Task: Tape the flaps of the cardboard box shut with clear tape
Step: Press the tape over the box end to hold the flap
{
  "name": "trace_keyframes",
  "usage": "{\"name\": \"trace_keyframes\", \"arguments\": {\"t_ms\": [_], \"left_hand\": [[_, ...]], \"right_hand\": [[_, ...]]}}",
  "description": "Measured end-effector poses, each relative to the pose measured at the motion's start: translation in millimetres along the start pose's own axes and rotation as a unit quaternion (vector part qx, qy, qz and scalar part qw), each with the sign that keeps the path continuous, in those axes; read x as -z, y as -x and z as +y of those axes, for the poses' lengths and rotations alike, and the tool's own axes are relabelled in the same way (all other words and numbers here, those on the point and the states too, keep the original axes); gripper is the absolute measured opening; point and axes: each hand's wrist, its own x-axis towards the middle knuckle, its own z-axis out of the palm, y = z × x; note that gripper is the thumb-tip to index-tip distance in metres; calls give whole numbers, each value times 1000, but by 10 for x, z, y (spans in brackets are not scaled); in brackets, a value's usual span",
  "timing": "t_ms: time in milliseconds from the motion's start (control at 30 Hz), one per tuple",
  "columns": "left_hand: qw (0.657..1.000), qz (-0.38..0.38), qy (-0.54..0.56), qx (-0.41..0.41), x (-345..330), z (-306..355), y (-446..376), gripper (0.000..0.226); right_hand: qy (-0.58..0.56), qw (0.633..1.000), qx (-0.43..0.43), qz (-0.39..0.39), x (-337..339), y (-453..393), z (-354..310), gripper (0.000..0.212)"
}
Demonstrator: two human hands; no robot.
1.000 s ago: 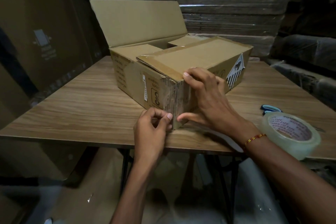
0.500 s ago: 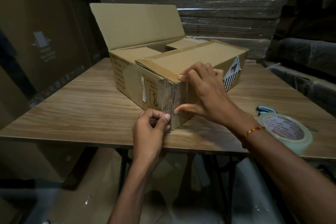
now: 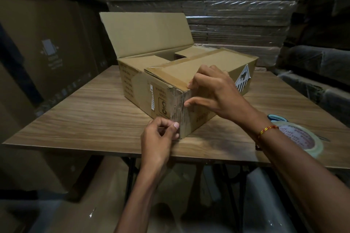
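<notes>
The cardboard box (image 3: 181, 89) sits near the middle of the wooden table (image 3: 85, 111), turned so its near corner points at the person. On its left, the far long flap (image 3: 145, 34) stands upright and open, with a short end flap folded flat below it; the near long flap (image 3: 191, 66), edged with brown tape, lies down over the top. At the bottom of the near corner the left hand (image 3: 161, 138) keeps its thumb and curled fingers pinched together as before, seemingly on the end of a clear tape strip, though the strip itself is too faint to be sure of. Over the last second the right hand (image 3: 214, 92) has slid up the corner: its fingertips now press at the top edge where the flap meets the wall, thumb stretched out below, fingers spread and holding nothing. That reads as smoothing tape up the corner, so one edge is being secured while the upright flap is not yet closed; the task looks at an early stage. The corner is scuffed and glossy with old tape, and a diamond label (image 3: 243, 79) shows on the right wall. Further right lie the clear tape roll (image 3: 310, 145) and scissors (image 3: 276, 118), both partly hidden.
</notes>
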Motion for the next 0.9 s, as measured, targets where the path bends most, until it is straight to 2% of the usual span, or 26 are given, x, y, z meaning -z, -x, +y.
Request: {"name": "trace_keyframes", "arguments": {"t_ms": [367,600,733,900], "left_hand": [[1000,-8,10,-4,5,21,-5,20],[1000,-7,7,-3,10,0,-19,21],[1000,-2,1,1,7,22,-2,17],[1000,-4,-5,4,9,26,3,17]], "right_hand": [[-107,994,-26,1,59,-79,110,30],[-80,995,-33,-44,76,-97,52,33],[-117,987,-61,-92,200,-164,68,37],[-146,984,-74,-66,161,-115,79,35]]}}
